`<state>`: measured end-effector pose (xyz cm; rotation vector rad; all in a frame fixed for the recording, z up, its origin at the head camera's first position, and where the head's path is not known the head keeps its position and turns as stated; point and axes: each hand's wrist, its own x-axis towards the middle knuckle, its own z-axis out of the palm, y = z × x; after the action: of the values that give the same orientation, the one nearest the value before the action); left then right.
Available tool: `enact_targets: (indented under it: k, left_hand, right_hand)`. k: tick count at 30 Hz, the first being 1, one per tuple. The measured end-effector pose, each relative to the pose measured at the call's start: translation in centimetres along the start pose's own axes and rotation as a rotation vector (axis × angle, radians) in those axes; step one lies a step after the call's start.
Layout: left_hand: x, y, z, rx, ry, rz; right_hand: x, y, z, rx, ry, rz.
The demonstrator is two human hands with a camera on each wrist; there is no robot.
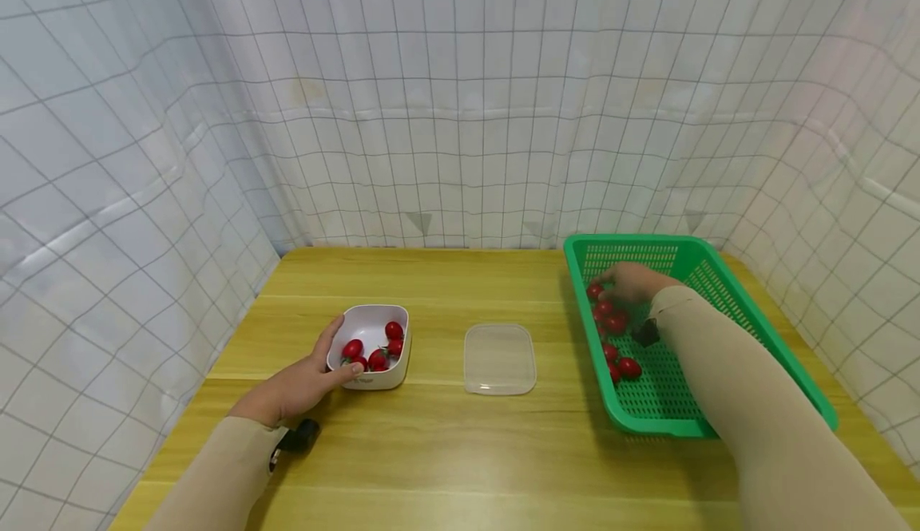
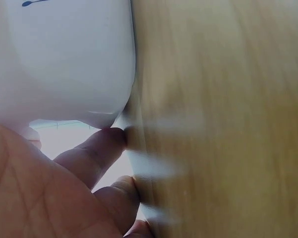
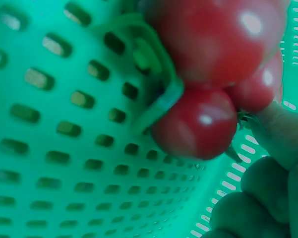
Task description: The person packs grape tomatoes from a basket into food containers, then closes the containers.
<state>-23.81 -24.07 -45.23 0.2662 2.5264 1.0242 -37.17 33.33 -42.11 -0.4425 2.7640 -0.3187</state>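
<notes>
My left hand grips a square white container at its left side, thumb over the front rim. In the left wrist view its fingers bend along the container's outer wall. Several red cherry tomatoes lie inside it. Over at the right, my right hand is inside a green plastic basket, its fingertips pinching a cherry tomato near the left wall. In the right wrist view, that cherry tomato is partly hidden behind larger-looking ones, and the other fingers are curled.
A clear square lid lies flat on the wooden table between container and basket. More cherry tomatoes lie along the basket's left side. White grid-patterned sheeting surrounds the table at the back and sides.
</notes>
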Motion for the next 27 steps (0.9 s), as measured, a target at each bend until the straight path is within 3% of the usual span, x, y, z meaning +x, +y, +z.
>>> enact_targets:
  k: [27]
  left_hand:
    - [-0.20,0.12,0.22,0.005,0.013,-0.005]
  right_hand:
    - [0.26,0.29,0.31,0.005,-0.013,0.028]
